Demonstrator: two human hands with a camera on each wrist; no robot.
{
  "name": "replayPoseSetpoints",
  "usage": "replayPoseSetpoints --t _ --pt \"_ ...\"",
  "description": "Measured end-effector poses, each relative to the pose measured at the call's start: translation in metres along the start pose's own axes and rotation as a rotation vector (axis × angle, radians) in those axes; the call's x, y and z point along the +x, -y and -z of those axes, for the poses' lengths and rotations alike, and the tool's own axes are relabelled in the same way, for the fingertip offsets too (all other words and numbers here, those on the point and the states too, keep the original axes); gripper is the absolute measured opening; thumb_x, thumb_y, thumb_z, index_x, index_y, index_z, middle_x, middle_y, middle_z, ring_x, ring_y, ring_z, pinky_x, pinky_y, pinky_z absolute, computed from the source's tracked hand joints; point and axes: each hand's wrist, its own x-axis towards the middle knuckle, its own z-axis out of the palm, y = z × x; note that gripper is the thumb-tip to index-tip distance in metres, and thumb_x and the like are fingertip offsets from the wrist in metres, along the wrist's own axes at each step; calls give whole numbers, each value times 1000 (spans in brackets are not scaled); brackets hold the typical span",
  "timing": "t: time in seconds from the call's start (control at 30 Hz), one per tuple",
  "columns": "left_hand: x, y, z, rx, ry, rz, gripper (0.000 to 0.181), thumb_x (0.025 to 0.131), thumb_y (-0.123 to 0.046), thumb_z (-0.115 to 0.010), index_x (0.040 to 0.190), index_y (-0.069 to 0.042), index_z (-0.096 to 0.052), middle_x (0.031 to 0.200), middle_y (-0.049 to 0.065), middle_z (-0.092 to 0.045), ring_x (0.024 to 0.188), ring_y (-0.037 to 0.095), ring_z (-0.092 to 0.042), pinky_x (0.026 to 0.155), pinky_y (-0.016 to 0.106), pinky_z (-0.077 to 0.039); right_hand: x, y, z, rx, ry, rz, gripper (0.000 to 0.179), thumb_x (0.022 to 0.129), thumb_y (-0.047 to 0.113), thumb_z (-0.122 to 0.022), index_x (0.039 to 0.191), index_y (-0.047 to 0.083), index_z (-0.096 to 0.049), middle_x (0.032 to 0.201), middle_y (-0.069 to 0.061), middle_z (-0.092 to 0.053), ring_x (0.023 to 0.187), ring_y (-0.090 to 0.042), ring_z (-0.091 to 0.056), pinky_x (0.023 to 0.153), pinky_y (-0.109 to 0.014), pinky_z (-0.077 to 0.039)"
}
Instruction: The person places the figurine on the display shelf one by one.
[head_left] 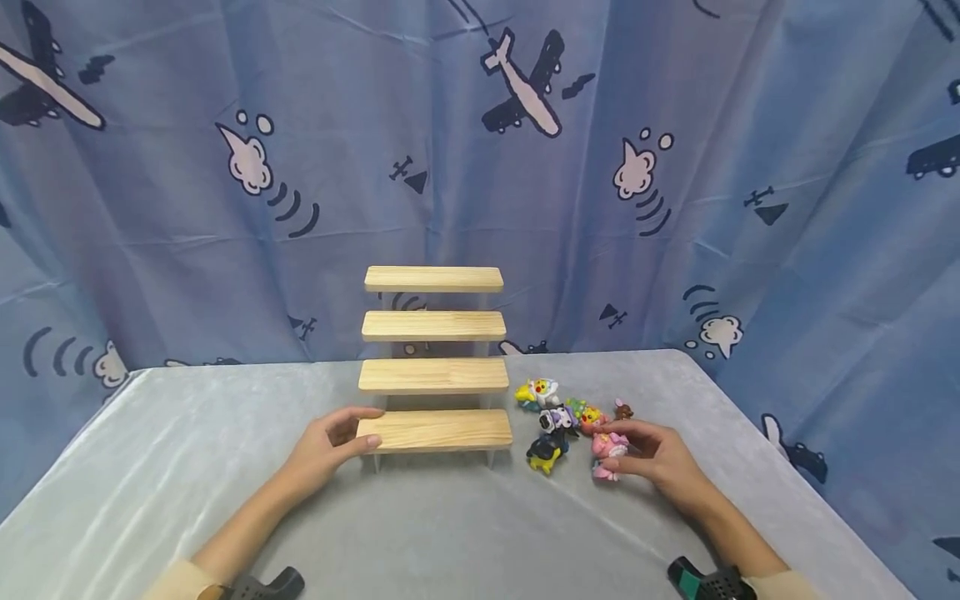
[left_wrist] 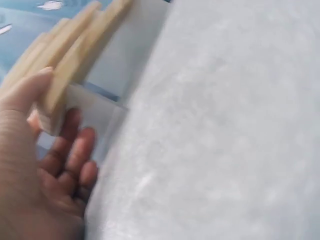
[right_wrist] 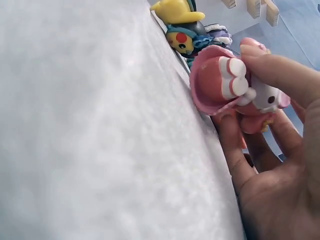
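- At the front step's left end, the left hand (head_left: 330,446) is pinching the wooden stand (head_left: 435,429), thumb lying on top and the other fingers curling below; the wood is partly hiding them, and the left wrist view is blurring the grain.
- Right of the stand, on the table, the right hand (head_left: 660,458) is holding a pink figurine (head_left: 610,447), its thumb and fingers closing around it; the figurine's body is covering some fingertips.
- Just beside it, other small figurines (head_left: 557,419) are crowding together and overlapping, so their faces are hard to make out; the right wrist view is cutting off a yellow one at the top.
- Under the boards, pale see-through supports are nearly vanishing against the background.
- Along the bottom edge, the frame is cropping both sleeves (head_left: 180,582) and dark wrist devices (head_left: 266,585).
- Across the table, a pale, faintly sheeny cloth (head_left: 420,533) is showing soft creases.
- Behind everything, a blue curtain (head_left: 337,125) is hanging in folds, displaying printed aeroplanes and clouds.
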Motion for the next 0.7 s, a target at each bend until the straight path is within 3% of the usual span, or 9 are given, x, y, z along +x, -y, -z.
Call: replayPoseSetpoints --t 0.2,0.37,0.6,0.7 --pt "-8 1 2 5 0 15 39 96 -21 -70 132 -9 -64 87 1 -66 75 6 -60 70 24 -52 7 1 -7 115 -27 3 50 81 -6 -78 126 -13 -60 122 1 -75 113 2 -64 89 -15 -52" --pt "-7 1 3 21 5 30 38 97 -24 -69 133 -14 -63 87 5 -67 76 9 -63 71 25 -52 6 0 -10 57 -35 39 43 78 -5 -80 119 -10 -66 127 6 -72 126 7 -55 99 -10 -45" --pt "-4 -2 1 2 38 13 40 98 -23 -67 136 -13 -61 88 7 -69 77 9 -64 71 26 -52 2 0 -9 136 98 106 42 89 -9 -67 130 -13 -58 135 3 -68 114 1 -63 88 -19 -53" --pt "-4 -3 0 0 38 6 39 98 -22 -68 135 -11 -61 89 8 -69 78 8 -63 70 25 -51 2 1 -9 143 108 108 45 90 -8 -65 134 -14 -54 135 6 -68 112 1 -64 87 -19 -54"
